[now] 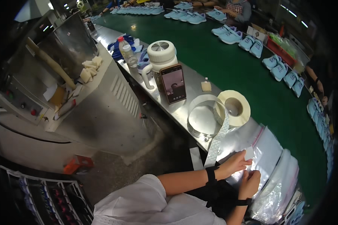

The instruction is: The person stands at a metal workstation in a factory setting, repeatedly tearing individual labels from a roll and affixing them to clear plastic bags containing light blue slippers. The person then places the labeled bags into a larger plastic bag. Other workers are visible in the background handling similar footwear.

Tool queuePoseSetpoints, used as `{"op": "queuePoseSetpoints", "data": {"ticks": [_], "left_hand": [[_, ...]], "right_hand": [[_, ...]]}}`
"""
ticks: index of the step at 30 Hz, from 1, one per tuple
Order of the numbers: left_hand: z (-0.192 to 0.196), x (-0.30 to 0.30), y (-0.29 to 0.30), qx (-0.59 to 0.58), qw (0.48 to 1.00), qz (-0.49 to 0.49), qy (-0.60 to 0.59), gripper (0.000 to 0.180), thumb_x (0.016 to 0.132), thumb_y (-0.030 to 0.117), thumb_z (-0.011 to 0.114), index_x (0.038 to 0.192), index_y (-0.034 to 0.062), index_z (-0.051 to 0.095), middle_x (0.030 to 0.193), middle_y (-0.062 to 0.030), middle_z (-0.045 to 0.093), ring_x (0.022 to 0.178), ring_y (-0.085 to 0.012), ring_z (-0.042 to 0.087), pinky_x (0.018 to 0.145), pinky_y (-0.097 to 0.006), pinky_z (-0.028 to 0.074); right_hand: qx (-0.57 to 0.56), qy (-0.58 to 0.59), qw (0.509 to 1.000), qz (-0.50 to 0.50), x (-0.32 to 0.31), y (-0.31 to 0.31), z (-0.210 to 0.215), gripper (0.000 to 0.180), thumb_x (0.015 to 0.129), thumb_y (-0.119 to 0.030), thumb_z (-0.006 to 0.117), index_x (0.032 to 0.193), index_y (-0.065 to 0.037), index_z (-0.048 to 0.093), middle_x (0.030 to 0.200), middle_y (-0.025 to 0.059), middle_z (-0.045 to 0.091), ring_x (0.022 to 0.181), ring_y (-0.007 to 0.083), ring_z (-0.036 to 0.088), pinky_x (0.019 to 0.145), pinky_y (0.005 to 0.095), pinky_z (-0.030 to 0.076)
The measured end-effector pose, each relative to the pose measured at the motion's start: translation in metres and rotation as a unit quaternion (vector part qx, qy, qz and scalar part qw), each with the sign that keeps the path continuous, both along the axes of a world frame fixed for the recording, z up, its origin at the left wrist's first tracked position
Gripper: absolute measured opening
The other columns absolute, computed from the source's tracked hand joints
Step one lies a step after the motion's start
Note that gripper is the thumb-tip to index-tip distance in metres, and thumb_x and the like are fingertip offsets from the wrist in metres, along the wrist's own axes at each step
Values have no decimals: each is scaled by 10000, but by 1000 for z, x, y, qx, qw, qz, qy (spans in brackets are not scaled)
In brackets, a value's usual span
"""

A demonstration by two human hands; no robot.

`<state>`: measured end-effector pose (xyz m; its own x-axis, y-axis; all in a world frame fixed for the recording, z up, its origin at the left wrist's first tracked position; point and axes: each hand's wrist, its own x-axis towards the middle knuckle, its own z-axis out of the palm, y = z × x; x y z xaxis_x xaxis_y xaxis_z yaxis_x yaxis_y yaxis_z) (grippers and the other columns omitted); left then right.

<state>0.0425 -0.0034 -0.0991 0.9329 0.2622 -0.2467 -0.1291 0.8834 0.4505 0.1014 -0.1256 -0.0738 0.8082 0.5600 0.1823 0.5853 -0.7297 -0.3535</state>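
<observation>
We see the green conveyor belt (229, 63) curving across the upper right, lined with light blue shoes (231, 36) along its far edge. To the left stands a grey machine (75, 108) with pale blocks (89, 68) lying on its top. Between them runs a steel bench (191, 84). On it stand a cream jug (160, 56), a clear water bottle (127, 52) and a phone (173, 83) propped upright against the jug, its screen lit. Nearer to us a stack of clear plastic bags (272, 165) lies on the bench, overlapping toward the lower right. A roll of stickers (234, 107) sits just beside a steel ring (202, 120), and its backing strip (218, 138) trails down off the bench edge toward our wrists. Our left hand (236, 163) pinches a small white sticker (249, 152) between thumb and fingers, held over the topmost bag. Our right hand (250, 182) is closed on that bag's near edge, just below the sticker. Both wrists wear black bands.
</observation>
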Motion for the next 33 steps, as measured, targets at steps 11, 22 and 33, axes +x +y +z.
{"op": "queuePoseSetpoints", "data": {"ticks": [11,22,33], "left_hand": [[8,4,4,66,997,-9,45,578,946,439,332,1265,-39,274,1277,-224,422,1241,-265,398,1033,-384,312],[37,64,0,235,954,-139,123,278,873,176,423,1085,4,476,978,-139,511,858,-242,562,681,-356,495],[49,64,-24,-31,958,-281,53,465,908,378,443,1130,-23,368,1017,-197,469,852,-285,533,711,-427,474]], "right_hand": [[9,-72,996,51,-1,6,5,167,839,-162,548,769,-27,477,737,108,503,689,297,512,589,394,418],[314,135,938,63,38,-47,43,98,886,-46,429,824,19,468,941,112,480,848,194,465,759,276,374],[184,122,962,162,2,-44,52,525,715,-76,651,1192,5,448,1217,188,442,1085,321,473,901,363,401]]}}
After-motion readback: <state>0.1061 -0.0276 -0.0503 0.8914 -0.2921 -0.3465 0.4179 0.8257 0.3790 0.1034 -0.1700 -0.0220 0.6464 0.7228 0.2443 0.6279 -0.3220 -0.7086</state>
